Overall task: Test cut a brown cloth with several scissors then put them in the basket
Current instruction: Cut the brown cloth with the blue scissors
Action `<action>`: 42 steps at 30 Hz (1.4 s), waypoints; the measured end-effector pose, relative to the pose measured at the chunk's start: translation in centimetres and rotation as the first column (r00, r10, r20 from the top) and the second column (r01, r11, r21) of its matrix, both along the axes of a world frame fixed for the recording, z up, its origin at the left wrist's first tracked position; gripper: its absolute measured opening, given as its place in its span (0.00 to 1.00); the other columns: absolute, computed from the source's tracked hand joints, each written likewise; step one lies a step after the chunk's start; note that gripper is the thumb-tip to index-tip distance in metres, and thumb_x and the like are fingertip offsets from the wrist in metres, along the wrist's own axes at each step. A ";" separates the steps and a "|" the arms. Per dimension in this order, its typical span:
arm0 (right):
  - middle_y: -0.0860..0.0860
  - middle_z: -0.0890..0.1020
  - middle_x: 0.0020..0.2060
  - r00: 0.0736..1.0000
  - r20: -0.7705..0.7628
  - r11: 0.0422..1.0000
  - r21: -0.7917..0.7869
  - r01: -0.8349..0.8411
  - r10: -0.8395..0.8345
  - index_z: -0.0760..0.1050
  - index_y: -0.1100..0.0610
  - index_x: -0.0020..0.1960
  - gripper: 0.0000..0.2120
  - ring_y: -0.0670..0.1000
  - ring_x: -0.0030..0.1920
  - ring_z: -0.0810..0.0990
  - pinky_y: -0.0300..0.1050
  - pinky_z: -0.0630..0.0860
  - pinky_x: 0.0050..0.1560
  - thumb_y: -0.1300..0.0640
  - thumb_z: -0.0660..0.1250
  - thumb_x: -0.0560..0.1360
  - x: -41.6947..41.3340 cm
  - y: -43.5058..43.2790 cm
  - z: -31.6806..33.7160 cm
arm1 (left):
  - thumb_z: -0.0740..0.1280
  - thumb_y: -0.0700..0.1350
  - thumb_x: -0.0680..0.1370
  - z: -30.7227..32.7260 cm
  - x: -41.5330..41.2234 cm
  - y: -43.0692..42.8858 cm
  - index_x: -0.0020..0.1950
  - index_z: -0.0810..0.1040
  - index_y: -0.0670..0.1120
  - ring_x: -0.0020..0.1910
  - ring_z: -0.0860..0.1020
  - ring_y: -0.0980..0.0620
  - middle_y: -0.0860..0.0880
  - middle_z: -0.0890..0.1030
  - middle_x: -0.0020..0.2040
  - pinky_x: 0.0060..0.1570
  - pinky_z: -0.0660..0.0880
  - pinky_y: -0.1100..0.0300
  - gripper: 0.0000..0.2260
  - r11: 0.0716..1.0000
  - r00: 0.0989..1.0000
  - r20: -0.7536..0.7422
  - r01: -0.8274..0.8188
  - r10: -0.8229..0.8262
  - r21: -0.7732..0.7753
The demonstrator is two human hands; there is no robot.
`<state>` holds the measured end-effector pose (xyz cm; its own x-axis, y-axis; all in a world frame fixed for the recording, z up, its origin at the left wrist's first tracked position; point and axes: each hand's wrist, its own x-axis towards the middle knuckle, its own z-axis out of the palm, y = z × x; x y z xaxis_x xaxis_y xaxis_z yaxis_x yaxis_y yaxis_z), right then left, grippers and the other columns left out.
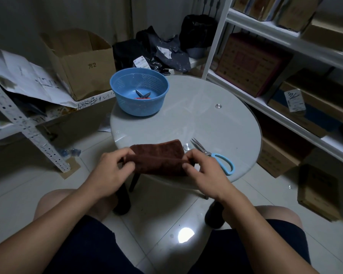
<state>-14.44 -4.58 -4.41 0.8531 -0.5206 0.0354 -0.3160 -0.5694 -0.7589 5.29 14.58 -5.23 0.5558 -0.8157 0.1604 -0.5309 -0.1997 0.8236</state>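
The brown cloth [158, 157] lies folded at the near edge of the round tabletop [206, 115]. The left hand [109, 169] pinches its left end. The right hand [204, 172] pinches its right end. Both hands have fingers curled on the cloth. The blue-handled scissors [203, 149] lie on the tabletop just beside the right hand, with the blades pointing away. The blue basket [139, 108] sits at the far left edge. The other scissors [143, 94] lie inside it.

Single head-worn wide view, angled forward and down, close over round table [216, 119], knees below
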 end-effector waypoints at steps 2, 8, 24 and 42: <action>0.44 0.80 0.37 0.996 0.027 0.991 0.110 0.080 -0.084 0.75 0.51 0.45 0.03 0.47 0.38 0.77 0.46 0.75 0.43 0.56 0.67 0.79 1.5 -0.6 0.3 | 0.62 0.46 0.72 -0.2 0.3 -1.4 0.39 0.77 0.43 0.33 0.73 0.56 0.48 0.76 0.33 0.35 0.67 0.62 0.08 0.988 0.980 -0.125 -0.153 0.152 0.004; 0.48 0.83 0.40 0.939 -0.015 0.926 0.157 0.343 -0.345 0.77 0.51 0.49 0.04 0.49 0.39 0.79 0.43 0.73 0.44 0.51 0.69 0.78 7.0 -2.6 -1.6 | 0.63 0.43 0.78 -0.6 0.9 -5.1 0.45 0.78 0.36 0.37 0.76 0.46 0.36 0.81 0.41 0.32 0.67 0.57 0.11 0.890 0.888 -0.124 -0.420 0.443 0.178; 0.58 0.79 0.54 0.745 -0.314 0.792 -0.408 0.454 -0.589 0.83 0.56 0.58 0.16 0.61 0.57 0.76 0.52 0.74 0.57 0.51 0.67 0.74 -0.2 -3.7 -1.7 | 0.58 0.53 0.78 -1.4 0.4 -5.5 0.53 0.81 0.54 0.55 0.77 0.49 0.54 0.79 0.51 0.57 0.69 0.50 0.13 0.963 0.897 0.429 -0.019 -0.102 0.269; 0.48 0.85 0.41 0.881 -0.178 0.899 -0.081 0.431 -0.439 0.82 0.52 0.50 0.12 0.52 0.40 0.83 0.44 0.79 0.43 0.52 0.74 0.66 -1.1 0.0 2.1 | 0.76 0.37 0.68 2.2 0.0 -4.3 0.44 0.84 0.44 0.40 0.83 0.46 0.42 0.87 0.44 0.41 0.78 0.58 0.07 0.887 0.811 -0.420 -0.241 0.407 0.395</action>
<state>-15.52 -4.56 -2.34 0.5341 -0.8421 -0.0746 -0.6719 -0.3692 -0.6421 5.30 10.28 -3.05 0.7327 -0.5319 -0.4245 0.0569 -0.5737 0.8171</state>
